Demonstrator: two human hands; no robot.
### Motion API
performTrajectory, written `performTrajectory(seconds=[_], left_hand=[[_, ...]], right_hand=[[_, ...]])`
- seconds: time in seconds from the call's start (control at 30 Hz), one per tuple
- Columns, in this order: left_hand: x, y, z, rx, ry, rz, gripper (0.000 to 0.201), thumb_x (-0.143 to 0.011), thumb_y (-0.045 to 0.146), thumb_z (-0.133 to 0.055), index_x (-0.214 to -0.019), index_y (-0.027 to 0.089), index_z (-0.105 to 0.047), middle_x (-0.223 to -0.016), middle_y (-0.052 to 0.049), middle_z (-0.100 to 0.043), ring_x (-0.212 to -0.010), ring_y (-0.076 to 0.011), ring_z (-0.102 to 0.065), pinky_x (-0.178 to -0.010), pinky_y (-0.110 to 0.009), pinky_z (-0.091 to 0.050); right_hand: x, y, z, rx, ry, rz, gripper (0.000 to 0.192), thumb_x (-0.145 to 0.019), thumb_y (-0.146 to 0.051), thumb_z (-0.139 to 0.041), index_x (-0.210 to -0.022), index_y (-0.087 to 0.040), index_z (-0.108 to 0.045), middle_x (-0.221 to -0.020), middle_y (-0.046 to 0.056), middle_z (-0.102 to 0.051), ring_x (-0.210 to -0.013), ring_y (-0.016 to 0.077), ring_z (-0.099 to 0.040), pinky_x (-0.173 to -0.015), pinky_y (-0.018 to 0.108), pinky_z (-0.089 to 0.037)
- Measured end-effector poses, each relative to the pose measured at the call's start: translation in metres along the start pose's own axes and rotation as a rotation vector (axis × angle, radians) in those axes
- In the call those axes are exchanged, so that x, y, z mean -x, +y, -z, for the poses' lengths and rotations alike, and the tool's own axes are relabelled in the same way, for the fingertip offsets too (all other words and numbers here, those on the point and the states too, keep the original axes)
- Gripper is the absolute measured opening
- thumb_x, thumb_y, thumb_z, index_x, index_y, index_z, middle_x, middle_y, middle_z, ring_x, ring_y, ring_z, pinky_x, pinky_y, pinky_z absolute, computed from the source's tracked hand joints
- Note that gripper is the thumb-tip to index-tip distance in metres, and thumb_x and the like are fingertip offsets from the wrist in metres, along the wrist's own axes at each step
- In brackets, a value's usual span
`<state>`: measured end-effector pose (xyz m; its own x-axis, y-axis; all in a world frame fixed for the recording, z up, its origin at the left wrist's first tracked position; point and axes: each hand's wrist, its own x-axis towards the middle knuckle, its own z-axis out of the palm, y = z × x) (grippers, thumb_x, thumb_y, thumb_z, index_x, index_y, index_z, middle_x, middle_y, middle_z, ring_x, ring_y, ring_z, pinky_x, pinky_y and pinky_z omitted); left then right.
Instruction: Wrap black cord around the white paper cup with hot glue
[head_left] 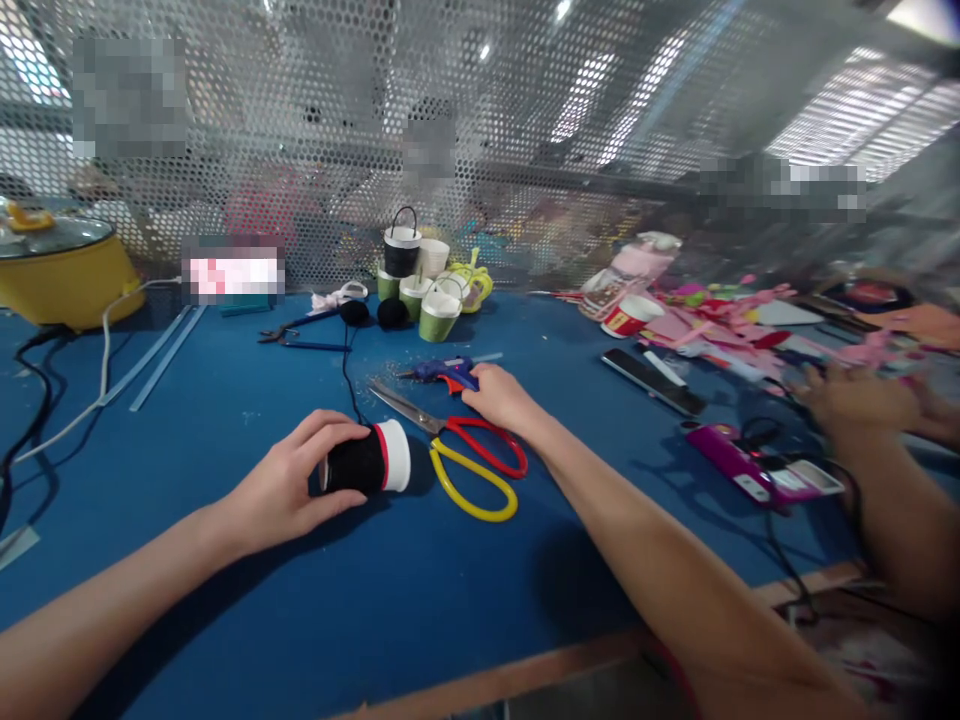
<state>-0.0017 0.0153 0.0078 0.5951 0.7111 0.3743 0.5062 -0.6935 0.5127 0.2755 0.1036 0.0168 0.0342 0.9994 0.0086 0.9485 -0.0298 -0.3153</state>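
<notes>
My left hand (304, 470) is wrapped round a paper cup (396, 456) that lies on its side. Black yarn covers its body, a thin red band runs near the top, and its rim is white. From the cup a black strand leads back to dark yarn balls (392, 313). Farther off, my right hand (495, 393) grips the handle of a blue glue gun (442, 370) with an orange trigger, its nozzle pointing left. Between the hands lie large scissors (480, 480) with one red and one yellow handle, blades pointing away and left.
Several small wrapped cups (439, 310) stand at the back. Pliers (289, 328) lie left of them, and a yellow electric pot (64, 275) with cables sits far left. At right are a phone (652, 382), a purple power bank (750, 465), pink scraps (720, 320) and another person's hands (862, 400).
</notes>
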Motion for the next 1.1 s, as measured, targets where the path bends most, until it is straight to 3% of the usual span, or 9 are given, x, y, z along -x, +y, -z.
performTrajectory(seconds=[0.13, 0.2, 0.27, 0.33, 0.5, 0.67, 0.9, 1.1], left_hand=[[0.0, -0.002, 0.001, -0.049, 0.027, -0.002, 0.04, -0.079, 0.029, -0.058, -0.115, 0.02, -0.043, -0.116, -0.011, -0.047, -0.107, -0.0237, -0.049, -0.09, -0.039, -0.046], [-0.001, -0.003, 0.002, -0.066, 0.033, -0.01, 0.039, -0.08, 0.028, -0.057, -0.115, 0.02, -0.043, -0.117, -0.011, -0.046, -0.108, -0.0244, -0.049, -0.09, -0.04, -0.046], [-0.001, -0.004, 0.002, -0.077, 0.032, -0.018, 0.038, -0.08, 0.026, -0.056, -0.115, 0.021, -0.043, -0.118, -0.011, -0.046, -0.109, -0.0251, -0.048, -0.09, -0.042, -0.045], [-0.002, -0.006, 0.003, -0.078, 0.034, -0.02, 0.038, -0.08, 0.026, -0.056, -0.116, 0.021, -0.043, -0.119, -0.012, -0.046, -0.11, -0.0253, -0.048, -0.091, -0.042, -0.045], [-0.003, -0.008, 0.005, -0.029, 0.064, 0.009, 0.04, -0.08, 0.029, -0.058, -0.116, 0.021, -0.044, -0.118, -0.011, -0.048, -0.109, -0.0245, -0.049, -0.091, -0.041, -0.044], [-0.004, -0.01, 0.006, 0.025, 0.07, 0.047, 0.042, -0.079, 0.03, -0.06, -0.117, 0.02, -0.044, -0.117, -0.011, -0.049, -0.108, -0.0238, -0.049, -0.093, -0.04, -0.043], [-0.005, -0.011, 0.006, 0.056, 0.091, 0.056, 0.043, -0.078, 0.03, -0.061, -0.117, 0.019, -0.044, -0.114, -0.011, -0.051, -0.106, -0.0232, -0.05, -0.092, -0.04, -0.043], [-0.005, -0.01, 0.007, 0.054, 0.087, 0.058, 0.043, -0.079, 0.031, -0.06, -0.117, 0.02, -0.044, -0.116, -0.011, -0.05, -0.108, -0.0237, -0.05, -0.092, -0.041, -0.043]], right_hand=[[0.017, -0.006, 0.018, -0.192, 0.028, -0.012, 0.039, -0.07, -0.018, -0.057, -0.108, -0.012, -0.049, -0.101, 0.013, -0.062, -0.08, 0.0186, -0.062, -0.064, 0.027, -0.049], [0.031, -0.009, 0.031, -0.446, -0.033, 0.056, 0.033, -0.07, -0.022, -0.059, -0.101, -0.015, -0.052, -0.094, 0.008, -0.064, -0.074, 0.0155, -0.061, -0.062, 0.025, -0.049], [0.046, -0.015, 0.042, -0.523, -0.138, 0.097, 0.019, -0.073, -0.033, -0.059, -0.079, -0.015, -0.056, -0.066, 0.003, -0.062, -0.059, 0.0133, -0.058, -0.057, 0.025, -0.047], [0.06, -0.022, 0.049, -0.507, -0.169, 0.142, 0.024, -0.074, -0.038, -0.057, -0.068, -0.015, -0.055, -0.053, -0.001, -0.056, -0.05, 0.0115, -0.054, -0.051, 0.024, -0.044], [0.085, -0.043, 0.049, -0.429, -0.186, 0.276, 0.02, -0.078, -0.034, -0.052, -0.076, -0.016, -0.061, -0.05, -0.003, -0.055, -0.043, 0.0098, -0.049, -0.042, 0.022, -0.039], [0.093, -0.045, 0.044, -0.276, -0.038, 0.467, 0.018, -0.077, -0.029, -0.053, -0.065, -0.018, -0.061, -0.062, 0.0, -0.062, -0.055, 0.013, -0.054, -0.055, 0.025, -0.045], [0.095, -0.032, 0.044, -0.122, 0.024, 0.706, 0.021, -0.079, -0.031, -0.047, -0.084, -0.023, -0.066, -0.07, 0.005, -0.065, -0.068, 0.0193, -0.059, -0.064, 0.032, -0.047], [0.096, -0.043, 0.047, -0.083, -0.002, 0.656, 0.019, -0.079, -0.025, -0.046, -0.076, -0.024, -0.065, -0.069, 0.006, -0.064, -0.061, 0.0187, -0.059, -0.056, 0.03, -0.049]])
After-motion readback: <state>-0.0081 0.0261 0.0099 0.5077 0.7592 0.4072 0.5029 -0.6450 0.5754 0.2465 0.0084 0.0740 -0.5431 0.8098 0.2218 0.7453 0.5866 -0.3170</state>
